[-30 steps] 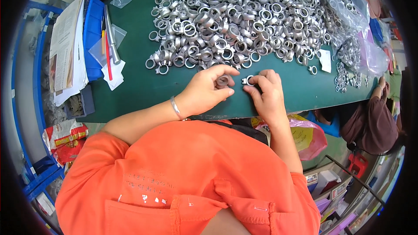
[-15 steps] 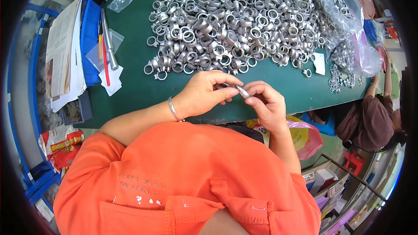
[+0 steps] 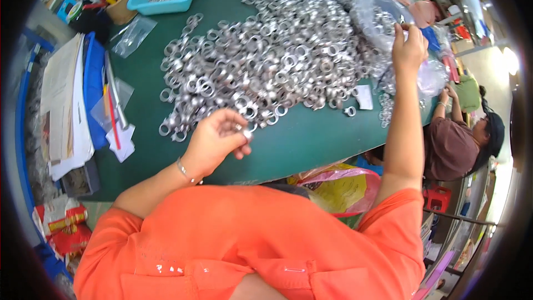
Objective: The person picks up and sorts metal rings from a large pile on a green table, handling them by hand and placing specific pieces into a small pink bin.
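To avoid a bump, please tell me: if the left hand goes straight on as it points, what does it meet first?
The left hand would probably meet the ring pile first, at its near edge; the hand's height is unclear, so it might pass above.

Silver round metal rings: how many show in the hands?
1: a silver round metal ring, in the left hand. More may be hidden there or in the right hand, near the clear plastic bag.

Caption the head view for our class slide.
Left hand holding a metal part by a heap of metal rings; right hand extended near a clear plastic bag.
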Demonstrator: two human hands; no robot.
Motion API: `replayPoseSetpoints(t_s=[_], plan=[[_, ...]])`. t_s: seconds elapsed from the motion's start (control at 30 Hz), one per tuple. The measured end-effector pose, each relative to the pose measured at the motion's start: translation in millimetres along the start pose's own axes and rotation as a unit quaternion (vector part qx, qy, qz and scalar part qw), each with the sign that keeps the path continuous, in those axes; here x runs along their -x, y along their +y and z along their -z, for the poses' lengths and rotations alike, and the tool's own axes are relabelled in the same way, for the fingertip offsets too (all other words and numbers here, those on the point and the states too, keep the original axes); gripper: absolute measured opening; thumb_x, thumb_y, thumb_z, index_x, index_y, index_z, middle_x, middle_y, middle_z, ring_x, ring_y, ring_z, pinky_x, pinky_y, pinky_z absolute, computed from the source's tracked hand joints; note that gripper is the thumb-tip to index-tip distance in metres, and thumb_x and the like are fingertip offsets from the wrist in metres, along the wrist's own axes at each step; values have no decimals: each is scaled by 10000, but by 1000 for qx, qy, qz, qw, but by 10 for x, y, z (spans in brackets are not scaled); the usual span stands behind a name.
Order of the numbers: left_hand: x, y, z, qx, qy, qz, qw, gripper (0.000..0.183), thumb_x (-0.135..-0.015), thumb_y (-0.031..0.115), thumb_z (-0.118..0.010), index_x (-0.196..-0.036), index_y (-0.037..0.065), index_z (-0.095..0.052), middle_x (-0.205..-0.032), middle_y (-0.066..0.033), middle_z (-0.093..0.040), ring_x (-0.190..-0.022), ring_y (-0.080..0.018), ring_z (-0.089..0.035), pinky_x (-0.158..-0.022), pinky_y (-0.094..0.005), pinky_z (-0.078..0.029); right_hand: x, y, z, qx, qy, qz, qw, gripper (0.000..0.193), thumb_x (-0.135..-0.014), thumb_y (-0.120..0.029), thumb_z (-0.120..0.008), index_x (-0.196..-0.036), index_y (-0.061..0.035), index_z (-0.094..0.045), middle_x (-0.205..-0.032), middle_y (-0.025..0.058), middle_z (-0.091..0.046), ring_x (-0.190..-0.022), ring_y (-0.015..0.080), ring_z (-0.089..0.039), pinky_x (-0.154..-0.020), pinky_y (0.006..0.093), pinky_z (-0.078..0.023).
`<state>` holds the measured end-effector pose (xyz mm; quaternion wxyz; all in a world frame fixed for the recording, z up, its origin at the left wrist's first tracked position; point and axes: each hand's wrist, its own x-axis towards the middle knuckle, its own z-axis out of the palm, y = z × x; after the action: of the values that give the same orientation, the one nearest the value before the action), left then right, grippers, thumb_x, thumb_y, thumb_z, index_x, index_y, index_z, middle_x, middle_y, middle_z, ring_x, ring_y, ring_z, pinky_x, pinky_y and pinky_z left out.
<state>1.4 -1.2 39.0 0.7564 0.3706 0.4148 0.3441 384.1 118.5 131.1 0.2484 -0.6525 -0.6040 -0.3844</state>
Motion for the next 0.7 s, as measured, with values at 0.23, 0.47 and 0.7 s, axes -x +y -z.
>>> replayPoseSetpoints(t_s=[0.23, 0.47, 0.7], plan=[[65, 7, 141, -88, 51, -68, 992, 150, -784, -17, -632, -908, 8, -552, -759, -33, -588, -625, -89, -582, -517, -204, -469, 867, -1411, 526, -517, -324, -116, 784, 112, -792, -93, -631, -881, -28, -613, -822, 64, -630, -731, 130, -582, -641, 269, -463], [-38, -130, 157, -164, -4, -129, 978, 190, -827, -65, -534, -1006, -36, -588, -1057, -74, -522, -863, -136, -598, -730, -253, -516, 1655, -2094, 899, -654, -274, -48, 703, 228, -669, -29, -745, -839, -10, -595, -792, 83, -594, -657, 156, -571, -542, 248, -470], [14, -122, 63, -4, -8, -74, 997, 259, -853, -24, -512, -1112, -21, -514, -933, -117, -584, -795, -179, -626, -663, -256, -526, 1735, -2021, 1042, -681, -370, -422, 469, 128, -856, 11, -516, -969, 58, -552, -820, 105, -615, -660, 138, -607, -551, 231, -502]])
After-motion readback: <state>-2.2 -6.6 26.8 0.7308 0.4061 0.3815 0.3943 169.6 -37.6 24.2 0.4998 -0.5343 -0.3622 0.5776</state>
